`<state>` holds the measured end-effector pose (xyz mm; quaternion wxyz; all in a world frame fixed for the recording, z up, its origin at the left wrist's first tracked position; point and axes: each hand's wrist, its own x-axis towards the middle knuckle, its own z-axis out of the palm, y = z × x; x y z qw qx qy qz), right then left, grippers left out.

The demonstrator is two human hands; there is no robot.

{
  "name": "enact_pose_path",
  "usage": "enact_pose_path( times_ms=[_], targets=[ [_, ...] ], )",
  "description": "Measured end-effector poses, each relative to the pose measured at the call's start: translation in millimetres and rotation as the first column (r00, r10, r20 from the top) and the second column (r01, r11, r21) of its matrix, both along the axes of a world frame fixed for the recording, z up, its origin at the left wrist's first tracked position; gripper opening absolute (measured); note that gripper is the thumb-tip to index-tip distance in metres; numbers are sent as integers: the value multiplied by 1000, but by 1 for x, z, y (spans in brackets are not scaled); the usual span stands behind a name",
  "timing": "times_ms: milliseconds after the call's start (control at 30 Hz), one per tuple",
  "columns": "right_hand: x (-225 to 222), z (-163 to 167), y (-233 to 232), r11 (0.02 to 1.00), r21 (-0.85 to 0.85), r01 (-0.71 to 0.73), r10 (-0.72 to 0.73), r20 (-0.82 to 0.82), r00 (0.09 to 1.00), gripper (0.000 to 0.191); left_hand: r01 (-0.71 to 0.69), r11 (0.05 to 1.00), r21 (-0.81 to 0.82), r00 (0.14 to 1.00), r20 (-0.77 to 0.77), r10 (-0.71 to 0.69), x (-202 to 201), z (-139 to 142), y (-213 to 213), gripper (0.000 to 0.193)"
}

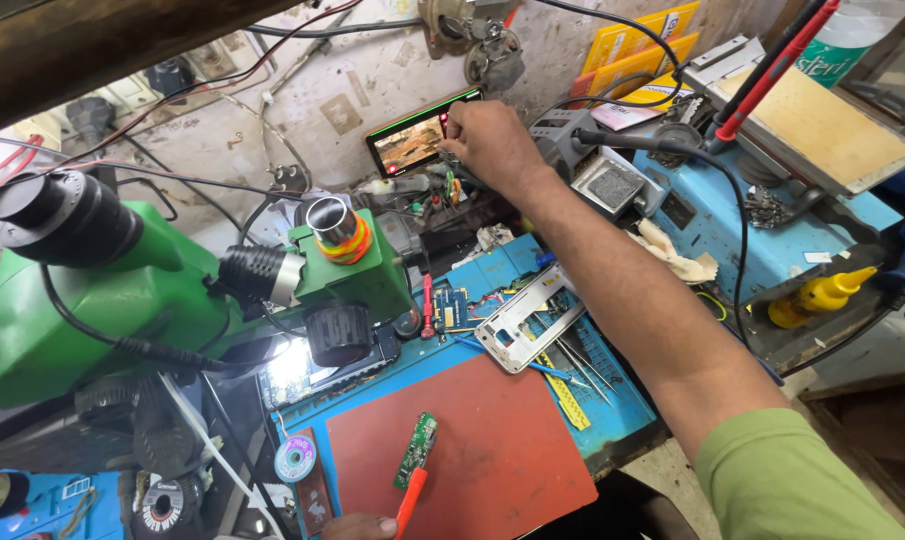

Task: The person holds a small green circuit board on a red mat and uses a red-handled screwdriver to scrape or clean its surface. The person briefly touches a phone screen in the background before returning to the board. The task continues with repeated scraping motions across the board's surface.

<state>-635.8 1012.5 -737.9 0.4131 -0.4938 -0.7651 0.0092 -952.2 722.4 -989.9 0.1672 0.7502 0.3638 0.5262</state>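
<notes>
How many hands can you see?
2. The right hand reaches up to the phone propped against the wall. The left hand, barely showing at the bottom edge, holds an orange-handled tool.

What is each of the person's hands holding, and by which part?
The left hand grips an orange-handled tool by its handle's lower end, its tip at a green circuit board. The right hand touches a phone's right edge; a grip cannot be told.

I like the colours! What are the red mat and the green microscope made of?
The red mat looks like soft rubber or silicone: matte, flat, no shine. The green microscope body looks like painted metal or hard plastic, smooth with a slight gloss; which one is hard to tell.
</notes>
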Motion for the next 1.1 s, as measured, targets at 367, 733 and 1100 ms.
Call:
enact_pose_path(
  times_ms=[367, 733, 1100],
  targets=[
    [7, 30, -28, 999, -54, 0, -6, -107, 994, 21, 69, 970, 233, 998, -9, -69, 9, 1, 12, 36],
    [36, 10, -44, 990, 43, 135, -129, -114, 985, 13, 44, 958, 285, 998, 27, -54, 31, 43, 15, 31],
    [9, -35, -227, 667, -657, -351, 462, -5, 887, 37, -62, 968, 241, 991, 132, 31, 80, 119, -8, 18]
  ],
)
